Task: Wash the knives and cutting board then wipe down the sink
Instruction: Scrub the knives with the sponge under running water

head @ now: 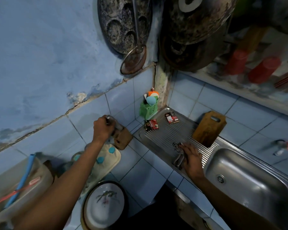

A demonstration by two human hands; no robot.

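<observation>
**Knife block at my left, sink at my right**

Knife handle of dull metal (109, 121) sits gripped in my left hand (101, 128), over the brown wooden knife block (123, 140). Rightward, my right hand (192, 157) presses flat on a grey rag (178, 161) (fingers straight) on the ribbed steel drainboard (164, 131), nearer the basin.
</observation>
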